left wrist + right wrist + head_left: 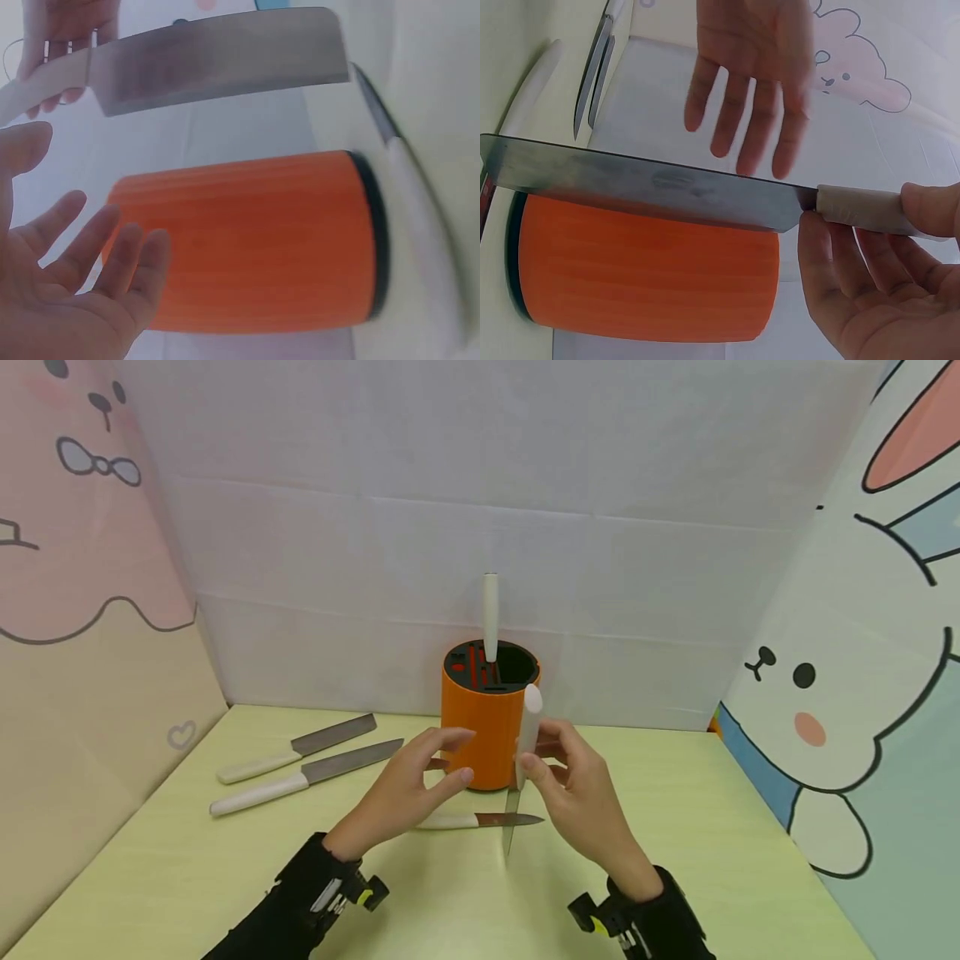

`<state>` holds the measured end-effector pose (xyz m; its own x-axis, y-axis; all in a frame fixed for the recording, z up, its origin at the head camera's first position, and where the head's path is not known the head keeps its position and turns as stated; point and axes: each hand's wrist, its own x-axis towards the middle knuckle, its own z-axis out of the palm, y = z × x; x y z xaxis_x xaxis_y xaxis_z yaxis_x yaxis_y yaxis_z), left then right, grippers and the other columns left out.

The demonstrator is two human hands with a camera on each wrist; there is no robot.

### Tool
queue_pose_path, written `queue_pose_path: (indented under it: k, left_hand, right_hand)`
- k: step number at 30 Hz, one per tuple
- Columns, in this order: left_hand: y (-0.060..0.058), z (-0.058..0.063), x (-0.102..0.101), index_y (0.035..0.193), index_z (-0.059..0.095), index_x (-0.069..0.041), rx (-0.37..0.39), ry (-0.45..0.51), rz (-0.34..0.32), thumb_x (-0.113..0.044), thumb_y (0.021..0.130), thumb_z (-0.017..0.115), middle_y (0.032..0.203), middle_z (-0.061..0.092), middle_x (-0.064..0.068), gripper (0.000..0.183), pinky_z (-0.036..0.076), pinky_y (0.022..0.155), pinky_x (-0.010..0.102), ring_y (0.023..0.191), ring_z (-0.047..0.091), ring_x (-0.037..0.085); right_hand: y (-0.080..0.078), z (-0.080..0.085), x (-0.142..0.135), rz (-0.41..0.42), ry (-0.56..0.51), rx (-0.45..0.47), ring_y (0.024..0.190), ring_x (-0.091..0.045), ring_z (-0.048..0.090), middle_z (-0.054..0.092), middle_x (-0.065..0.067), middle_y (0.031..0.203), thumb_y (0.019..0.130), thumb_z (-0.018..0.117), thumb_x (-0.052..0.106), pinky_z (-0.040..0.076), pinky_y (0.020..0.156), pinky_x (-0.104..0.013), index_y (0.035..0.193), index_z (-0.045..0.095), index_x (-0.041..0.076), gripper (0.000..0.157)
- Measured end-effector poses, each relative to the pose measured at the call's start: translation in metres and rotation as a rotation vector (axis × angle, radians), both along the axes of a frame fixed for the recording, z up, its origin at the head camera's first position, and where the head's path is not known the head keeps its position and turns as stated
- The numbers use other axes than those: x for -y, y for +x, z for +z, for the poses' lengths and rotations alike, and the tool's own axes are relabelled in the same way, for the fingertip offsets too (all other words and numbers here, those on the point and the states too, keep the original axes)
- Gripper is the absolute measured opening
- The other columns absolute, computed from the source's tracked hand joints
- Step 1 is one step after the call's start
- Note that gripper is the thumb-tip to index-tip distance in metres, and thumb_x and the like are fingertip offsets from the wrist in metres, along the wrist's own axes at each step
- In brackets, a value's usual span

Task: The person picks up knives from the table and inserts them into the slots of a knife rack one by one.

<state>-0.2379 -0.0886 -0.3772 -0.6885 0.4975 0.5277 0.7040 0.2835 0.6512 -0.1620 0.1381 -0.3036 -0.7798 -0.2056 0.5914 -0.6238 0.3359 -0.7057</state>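
Note:
My right hand (pixel 581 789) grips the white handle of a broad-bladed kitchen knife (pixel 529 735), its blade pointing down in front of the orange knife block (pixel 480 735). In the right wrist view, thumb and fingers pinch that handle and the long rectangular blade (pixel 645 187) crosses before the block. My left hand (pixel 408 789) hovers at the block's left side, fingers spread and holding nothing. Another knife, its white handle (pixel 491 614) upright, stands in the black slotted top. A small pointed knife (pixel 453 821) lies before the block, partly hidden by the left hand.
Two more white-handled knives lie on the table's left: one with a squared blade (pixel 333 735) and a pointed one (pixel 352 762). The pale yellow table (pixel 720 860) meets a white back sheet (pixel 337 568). Cartoon-printed sheets enclose both sides.

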Motion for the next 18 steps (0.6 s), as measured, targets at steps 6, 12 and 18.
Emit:
queue_pose_path:
  k: [6,12,18]
  left_hand:
    - [0.0,0.027,-0.018,0.137,0.047,-0.021,-0.04,0.038,-0.017,-0.037,0.097,0.058,0.131,0.051,0.0,0.045,0.05,0.09,0.037,0.114,0.049,0.015]
    - [0.002,0.05,-0.034,0.136,0.047,-0.026,-0.101,0.088,-0.036,-0.037,0.097,0.056,0.128,0.051,-0.01,0.041,0.05,0.089,0.035,0.111,0.049,0.01]
    - [0.005,0.066,-0.049,0.133,0.049,-0.031,-0.14,0.137,-0.076,-0.036,0.097,0.056,0.117,0.054,-0.012,0.036,0.051,0.086,0.031,0.104,0.053,0.008]
  right_hand:
    - [0.002,0.0,0.001,0.008,-0.002,-0.002,0.094,-0.025,0.06,0.059,-0.01,0.105,0.091,0.06,-0.004,0.055,0.078,-0.036,0.119,0.052,-0.002,0.03]
    - [0.003,0.0,0.002,0.044,-0.008,-0.007,0.095,-0.027,0.06,0.059,-0.014,0.106,0.091,0.059,-0.006,0.055,0.078,-0.036,0.12,0.051,-0.002,0.03]
    - [0.002,-0.001,0.002,0.051,0.0,-0.016,0.095,-0.027,0.06,0.059,-0.016,0.108,0.091,0.058,-0.007,0.055,0.078,-0.034,0.12,0.051,-0.001,0.03]
